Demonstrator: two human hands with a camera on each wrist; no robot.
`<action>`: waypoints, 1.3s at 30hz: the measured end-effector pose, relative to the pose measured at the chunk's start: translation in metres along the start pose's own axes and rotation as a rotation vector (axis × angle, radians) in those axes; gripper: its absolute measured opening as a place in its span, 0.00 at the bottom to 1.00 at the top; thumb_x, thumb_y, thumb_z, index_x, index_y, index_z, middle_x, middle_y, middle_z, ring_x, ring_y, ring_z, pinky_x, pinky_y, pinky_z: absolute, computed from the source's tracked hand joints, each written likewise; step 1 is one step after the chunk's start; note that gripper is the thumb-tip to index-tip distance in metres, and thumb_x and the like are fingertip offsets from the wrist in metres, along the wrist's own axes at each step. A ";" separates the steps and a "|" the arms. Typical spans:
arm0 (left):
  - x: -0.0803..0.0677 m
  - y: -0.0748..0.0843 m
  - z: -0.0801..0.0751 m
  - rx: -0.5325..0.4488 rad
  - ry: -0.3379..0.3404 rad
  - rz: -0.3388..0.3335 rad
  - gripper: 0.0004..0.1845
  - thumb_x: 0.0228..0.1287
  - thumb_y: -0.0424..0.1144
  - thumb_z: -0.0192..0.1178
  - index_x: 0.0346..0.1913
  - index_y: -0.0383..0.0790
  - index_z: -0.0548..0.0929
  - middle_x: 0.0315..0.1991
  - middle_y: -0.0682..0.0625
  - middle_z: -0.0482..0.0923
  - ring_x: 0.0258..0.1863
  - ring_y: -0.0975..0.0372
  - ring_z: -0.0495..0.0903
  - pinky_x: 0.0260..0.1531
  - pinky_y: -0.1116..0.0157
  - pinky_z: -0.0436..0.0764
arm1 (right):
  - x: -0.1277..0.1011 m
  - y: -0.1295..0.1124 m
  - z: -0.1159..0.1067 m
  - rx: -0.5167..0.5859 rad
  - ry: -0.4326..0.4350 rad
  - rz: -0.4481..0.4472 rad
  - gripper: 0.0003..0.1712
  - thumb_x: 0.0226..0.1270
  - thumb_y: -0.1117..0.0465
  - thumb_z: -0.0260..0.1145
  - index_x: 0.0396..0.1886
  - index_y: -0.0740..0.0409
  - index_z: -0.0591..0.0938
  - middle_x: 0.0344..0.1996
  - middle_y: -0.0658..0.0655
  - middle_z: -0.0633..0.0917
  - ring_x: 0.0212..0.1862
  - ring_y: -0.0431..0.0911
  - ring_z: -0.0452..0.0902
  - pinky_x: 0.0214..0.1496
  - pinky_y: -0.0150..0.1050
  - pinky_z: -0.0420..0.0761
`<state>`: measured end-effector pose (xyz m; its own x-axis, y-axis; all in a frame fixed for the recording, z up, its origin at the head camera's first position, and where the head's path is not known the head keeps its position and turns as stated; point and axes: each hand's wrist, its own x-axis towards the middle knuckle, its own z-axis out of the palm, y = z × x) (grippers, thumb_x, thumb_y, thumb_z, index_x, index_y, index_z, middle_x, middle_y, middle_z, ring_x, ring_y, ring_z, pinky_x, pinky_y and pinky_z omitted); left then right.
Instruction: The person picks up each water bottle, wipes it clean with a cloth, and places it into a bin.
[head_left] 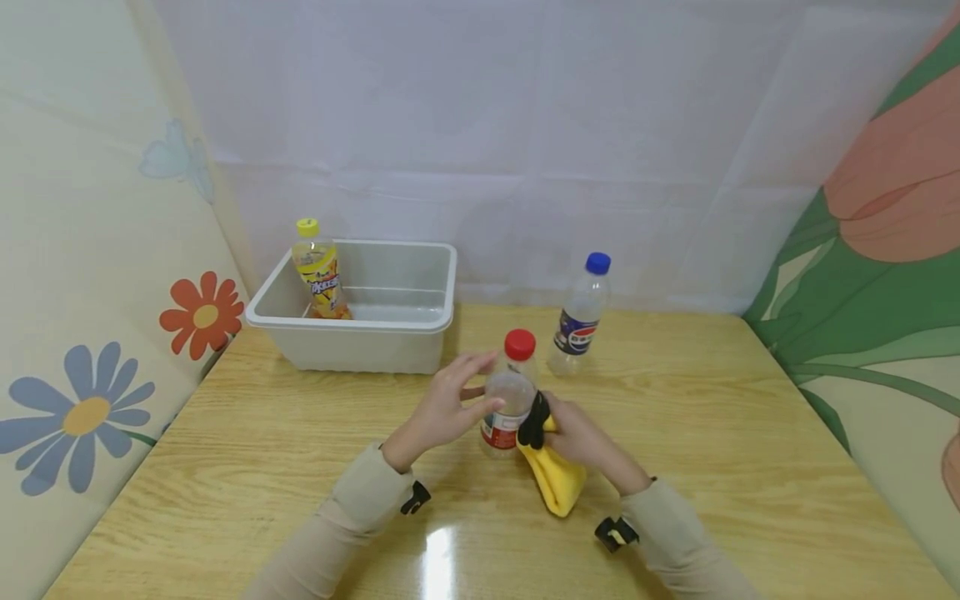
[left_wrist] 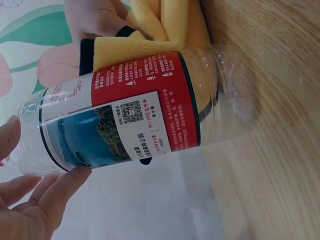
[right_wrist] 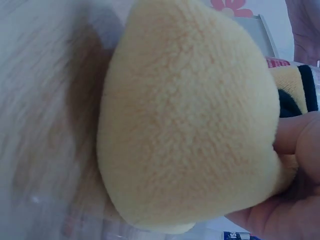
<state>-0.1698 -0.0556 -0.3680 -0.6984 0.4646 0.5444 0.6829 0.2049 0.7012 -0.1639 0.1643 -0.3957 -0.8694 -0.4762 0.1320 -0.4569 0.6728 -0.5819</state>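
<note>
A clear bottle [head_left: 510,392] with a red cap and a red label [left_wrist: 125,115] stands upright on the wooden table [head_left: 262,467]. My left hand [head_left: 450,404] holds its upper body between thumb and fingertips [left_wrist: 75,175]. My right hand [head_left: 577,437] grips a folded yellow cloth [head_left: 558,483] with a black edge and presses it against the bottle's right side. In the right wrist view the cloth [right_wrist: 190,125] fills most of the frame, with my fingers [right_wrist: 295,145] curled around it.
A white plastic bin [head_left: 420,321] sits at the back left with a yellow-capped drink bottle [head_left: 318,271] standing in it. A blue-capped clear bottle [head_left: 581,317] stands behind the hands. Flower-patterned panels wall in both sides, and a white sheet closes the back.
</note>
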 end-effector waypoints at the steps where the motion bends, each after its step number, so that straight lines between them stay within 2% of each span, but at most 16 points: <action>1: 0.000 0.000 0.000 -0.001 -0.001 -0.001 0.31 0.53 0.28 0.64 0.59 0.22 0.65 0.52 0.31 0.68 0.50 0.44 0.71 0.40 0.69 0.80 | 0.000 0.000 0.001 -0.006 0.001 0.004 0.30 0.49 0.77 0.62 0.55 0.75 0.68 0.45 0.71 0.78 0.48 0.60 0.75 0.52 0.54 0.75; 8: 0.001 0.001 0.003 -0.023 -0.009 -0.042 0.31 0.55 0.29 0.63 0.61 0.24 0.64 0.52 0.34 0.67 0.52 0.44 0.69 0.43 0.65 0.80 | 0.000 0.002 0.005 -0.082 0.032 -0.005 0.29 0.47 0.77 0.64 0.52 0.74 0.70 0.40 0.69 0.80 0.43 0.59 0.76 0.47 0.53 0.77; 13: 0.003 0.005 0.008 -0.028 0.026 -0.113 0.34 0.54 0.35 0.65 0.62 0.28 0.64 0.53 0.38 0.68 0.53 0.47 0.69 0.44 0.63 0.79 | -0.002 0.002 0.005 -0.108 0.057 -0.015 0.27 0.47 0.76 0.65 0.51 0.74 0.71 0.38 0.68 0.81 0.42 0.59 0.77 0.45 0.53 0.78; 17: 0.005 0.007 0.010 0.017 0.060 -0.154 0.35 0.52 0.40 0.67 0.62 0.29 0.65 0.51 0.41 0.70 0.52 0.48 0.70 0.43 0.62 0.80 | -0.002 0.001 0.006 -0.130 0.069 -0.029 0.27 0.47 0.76 0.66 0.51 0.73 0.71 0.38 0.67 0.81 0.41 0.58 0.77 0.44 0.52 0.78; 24: 0.009 0.006 0.013 0.088 0.079 -0.171 0.38 0.50 0.43 0.69 0.61 0.28 0.66 0.53 0.39 0.70 0.53 0.51 0.70 0.43 0.61 0.80 | -0.002 -0.002 0.006 -0.130 0.044 -0.006 0.27 0.49 0.74 0.66 0.52 0.73 0.70 0.39 0.67 0.81 0.42 0.57 0.77 0.45 0.52 0.78; 30: 0.012 0.005 0.013 0.103 0.088 -0.184 0.37 0.49 0.43 0.70 0.60 0.29 0.67 0.54 0.39 0.71 0.53 0.53 0.71 0.44 0.59 0.80 | -0.002 -0.004 0.005 -0.121 0.017 0.016 0.27 0.52 0.73 0.65 0.54 0.72 0.70 0.42 0.67 0.80 0.43 0.57 0.76 0.47 0.52 0.77; 39: 0.012 0.003 0.014 -0.022 0.093 -0.244 0.37 0.50 0.41 0.69 0.60 0.31 0.63 0.56 0.37 0.69 0.55 0.52 0.69 0.50 0.55 0.76 | -0.003 0.001 0.006 -0.046 0.047 0.022 0.27 0.52 0.72 0.66 0.53 0.71 0.71 0.39 0.63 0.81 0.38 0.49 0.76 0.42 0.46 0.78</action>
<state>-0.1734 -0.0373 -0.3659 -0.8594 0.3226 0.3967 0.4873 0.2817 0.8265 -0.1601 0.1630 -0.4019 -0.8868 -0.4347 0.1572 -0.4444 0.7085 -0.5482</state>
